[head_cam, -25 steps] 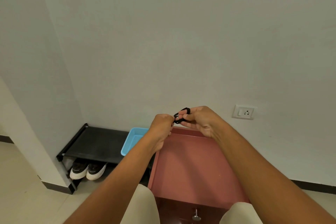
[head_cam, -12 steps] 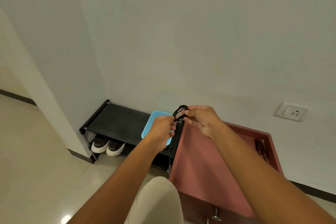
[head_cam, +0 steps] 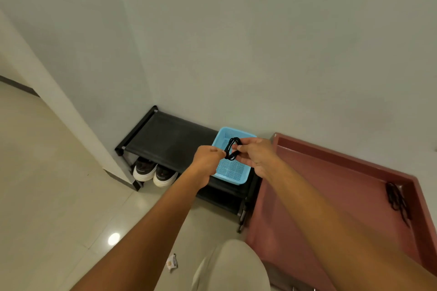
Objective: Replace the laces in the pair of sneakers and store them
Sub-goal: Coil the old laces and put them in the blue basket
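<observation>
While both hands work above the rack, the scene reads as follows.

Left hand: the left hand (head_cam: pixel 208 158) pinches one side of a coiled black lace (head_cam: pixel 233 148), fingers clenched on it, probably to keep the loops from springing apart.
Right hand: the right hand (head_cam: pixel 256 155) pinches the coil's other side, fingers curled round the lace.
Lace position: held in the air directly over the blue basket (head_cam: pixel 233 171), which looks like where it is to be dropped.
Basket: it stands on the top of the black shoe rack (head_cam: pixel 170 139).
Sneakers: the pair (head_cam: pixel 155 171) sits side by side on the rack's lower shelf, apparently stored.
Other lace: a second black lace bundle (head_cam: pixel 398 201) lies on the red cabinet top (head_cam: pixel 331 186), by its far rim.
</observation>
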`<action>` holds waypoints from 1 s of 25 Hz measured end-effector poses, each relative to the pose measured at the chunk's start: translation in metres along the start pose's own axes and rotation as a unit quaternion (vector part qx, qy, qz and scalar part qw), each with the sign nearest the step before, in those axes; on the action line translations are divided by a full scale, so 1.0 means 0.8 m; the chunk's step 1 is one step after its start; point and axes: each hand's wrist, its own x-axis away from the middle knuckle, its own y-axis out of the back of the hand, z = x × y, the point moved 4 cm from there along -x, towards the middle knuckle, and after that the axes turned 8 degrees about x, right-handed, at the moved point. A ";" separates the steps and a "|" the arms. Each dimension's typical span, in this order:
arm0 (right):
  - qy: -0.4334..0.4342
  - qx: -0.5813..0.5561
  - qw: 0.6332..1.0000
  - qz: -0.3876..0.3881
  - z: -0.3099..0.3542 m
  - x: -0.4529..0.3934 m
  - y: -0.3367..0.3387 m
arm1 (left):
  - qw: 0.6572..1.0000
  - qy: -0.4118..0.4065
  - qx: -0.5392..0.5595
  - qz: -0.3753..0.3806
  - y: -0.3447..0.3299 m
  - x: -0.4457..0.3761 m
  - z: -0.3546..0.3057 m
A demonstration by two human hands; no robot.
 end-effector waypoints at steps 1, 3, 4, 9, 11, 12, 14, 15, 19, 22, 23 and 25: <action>-0.011 -0.002 1.000 0.003 -0.008 -0.014 -0.007 | 1.000 -0.010 -0.023 -0.014 0.004 -0.014 0.005; -0.026 -0.001 1.000 0.007 -0.023 -0.037 -0.017 | 0.996 -0.032 -0.071 -0.043 0.010 -0.036 0.014; -0.031 0.003 0.999 0.009 -0.030 -0.050 -0.022 | 0.992 -0.044 -0.100 -0.058 0.012 -0.046 0.019; -0.062 0.027 0.997 0.034 -0.061 -0.098 -0.040 | 0.954 -0.095 -0.269 -0.088 0.018 -0.084 0.046; -0.071 0.038 0.996 0.044 -0.072 -0.115 -0.045 | 0.937 -0.103 -0.323 -0.089 0.016 -0.094 0.054; -0.073 0.045 0.995 0.049 -0.076 -0.123 -0.048 | 0.927 -0.108 -0.347 -0.090 0.016 -0.100 0.059; -0.075 0.067 0.993 0.054 -0.084 -0.136 -0.052 | 0.910 -0.114 -0.387 -0.093 0.017 -0.112 0.068; -0.077 0.080 0.992 0.055 -0.089 -0.142 -0.054 | 0.905 -0.117 -0.398 -0.095 0.017 -0.115 0.072; -0.093 0.133 0.985 0.058 -0.107 -0.157 -0.060 | 0.906 -0.146 -0.380 -0.117 0.022 -0.121 0.084; -0.079 0.172 0.981 0.050 -0.113 -0.166 -0.065 | 0.912 -0.197 -0.325 -0.157 0.033 -0.116 0.085; -0.069 0.194 0.978 0.042 -0.115 -0.169 -0.068 | 0.911 -0.212 -0.309 -0.171 0.036 -0.114 0.085; -0.033 0.271 0.962 0.017 -0.119 -0.177 -0.074 | 0.912 -0.224 -0.287 -0.187 0.040 -0.110 0.086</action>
